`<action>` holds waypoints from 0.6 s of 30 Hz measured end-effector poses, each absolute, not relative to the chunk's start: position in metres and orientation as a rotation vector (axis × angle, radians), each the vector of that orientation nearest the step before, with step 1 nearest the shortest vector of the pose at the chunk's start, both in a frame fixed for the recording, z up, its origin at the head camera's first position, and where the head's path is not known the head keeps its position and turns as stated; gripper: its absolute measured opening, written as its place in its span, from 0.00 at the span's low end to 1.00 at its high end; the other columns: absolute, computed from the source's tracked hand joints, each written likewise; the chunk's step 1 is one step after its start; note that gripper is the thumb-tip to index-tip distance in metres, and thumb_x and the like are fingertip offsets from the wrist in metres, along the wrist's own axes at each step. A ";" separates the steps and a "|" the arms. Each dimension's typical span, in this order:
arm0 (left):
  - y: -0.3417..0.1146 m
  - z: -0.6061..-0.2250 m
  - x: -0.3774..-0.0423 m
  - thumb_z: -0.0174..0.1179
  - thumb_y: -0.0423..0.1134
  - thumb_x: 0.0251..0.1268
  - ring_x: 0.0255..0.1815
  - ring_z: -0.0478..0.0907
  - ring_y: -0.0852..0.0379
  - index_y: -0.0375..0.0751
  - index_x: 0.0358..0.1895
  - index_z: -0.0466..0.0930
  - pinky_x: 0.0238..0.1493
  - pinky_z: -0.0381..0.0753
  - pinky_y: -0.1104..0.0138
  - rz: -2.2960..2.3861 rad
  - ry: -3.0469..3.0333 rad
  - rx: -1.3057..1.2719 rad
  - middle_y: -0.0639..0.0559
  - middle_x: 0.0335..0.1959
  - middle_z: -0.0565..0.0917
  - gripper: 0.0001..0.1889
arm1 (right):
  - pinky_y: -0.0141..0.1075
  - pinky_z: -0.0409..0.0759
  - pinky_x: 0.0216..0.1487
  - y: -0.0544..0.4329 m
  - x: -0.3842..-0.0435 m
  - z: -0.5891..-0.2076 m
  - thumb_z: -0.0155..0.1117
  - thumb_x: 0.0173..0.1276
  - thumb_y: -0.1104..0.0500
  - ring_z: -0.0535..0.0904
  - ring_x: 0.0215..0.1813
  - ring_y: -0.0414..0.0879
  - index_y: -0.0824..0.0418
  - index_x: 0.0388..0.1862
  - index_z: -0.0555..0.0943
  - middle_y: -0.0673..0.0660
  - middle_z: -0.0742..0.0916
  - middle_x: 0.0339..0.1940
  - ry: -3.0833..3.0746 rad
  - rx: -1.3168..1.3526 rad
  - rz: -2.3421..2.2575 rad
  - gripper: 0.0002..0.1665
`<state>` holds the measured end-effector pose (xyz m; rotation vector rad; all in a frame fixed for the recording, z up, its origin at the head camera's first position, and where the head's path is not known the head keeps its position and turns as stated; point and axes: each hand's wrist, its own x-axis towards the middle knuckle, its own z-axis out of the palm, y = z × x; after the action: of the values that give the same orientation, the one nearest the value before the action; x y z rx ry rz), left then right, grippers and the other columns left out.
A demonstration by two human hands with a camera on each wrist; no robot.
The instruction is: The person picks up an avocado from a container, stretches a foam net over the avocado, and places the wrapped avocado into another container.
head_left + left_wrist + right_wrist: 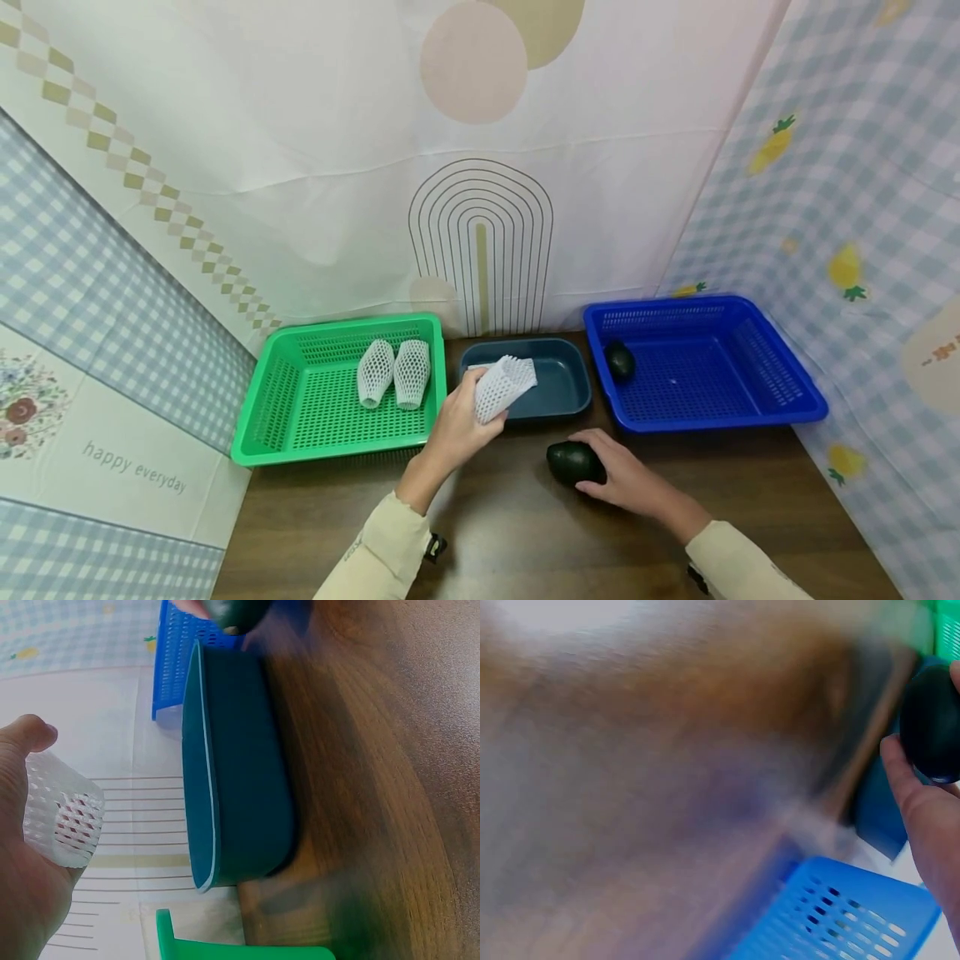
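My left hand point(459, 427) grips a white foam net sleeve point(504, 388) in front of the dark teal tray point(564, 402); in the left wrist view the sleeve's open mesh end point(79, 825) faces away from the palm. With my right hand point(628, 473) I hold a dark green avocado point(573, 463) between thumb and fingers, over the table in front of the tray's right side. The right wrist view shows the avocado point(931, 724) at its right edge, thumb and fingers around it. Part of the tray is hidden behind the left hand and sleeve.
On the left, a green basket point(337, 450) contains two net-wrapped pieces point(393, 373). To the right stands a blue basket point(712, 423) with one dark avocado point(620, 360) by its left wall. All rest on a brown wooden table point(517, 542), against a patterned cloth backdrop point(337, 233).
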<state>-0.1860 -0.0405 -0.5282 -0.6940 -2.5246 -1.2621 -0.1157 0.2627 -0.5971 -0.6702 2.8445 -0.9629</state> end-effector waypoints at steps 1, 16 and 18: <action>-0.041 -0.528 -0.186 0.76 0.36 0.54 0.51 0.85 0.47 0.39 0.67 0.67 0.49 0.87 0.52 -1.258 -2.526 -0.692 0.39 0.58 0.83 0.37 | 0.47 0.82 0.57 0.263 -0.117 -0.593 0.81 0.60 0.55 0.79 0.63 0.48 0.57 0.70 0.71 0.53 0.79 0.65 2.858 -0.674 -0.970 0.42; -0.037 -0.525 -0.184 0.76 0.37 0.55 0.50 0.85 0.47 0.40 0.66 0.68 0.50 0.87 0.52 -1.244 -2.558 -0.715 0.41 0.57 0.83 0.36 | 0.54 0.83 0.54 0.268 -0.132 -0.514 0.78 0.64 0.57 0.79 0.63 0.58 0.55 0.76 0.65 0.62 0.75 0.71 2.971 -0.701 -1.025 0.45; -0.036 -0.525 -0.184 0.76 0.37 0.55 0.51 0.84 0.47 0.40 0.66 0.68 0.51 0.87 0.52 -1.232 -2.562 -0.727 0.41 0.58 0.83 0.36 | 0.55 0.82 0.54 0.268 -0.135 -0.504 0.78 0.63 0.58 0.79 0.63 0.58 0.57 0.76 0.64 0.63 0.76 0.71 2.988 -0.704 -1.041 0.46</action>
<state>-0.1842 -0.0361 -0.5252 -0.7270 -2.5616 -1.2318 -0.1349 0.2679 -0.5042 -0.7043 2.9882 -1.0406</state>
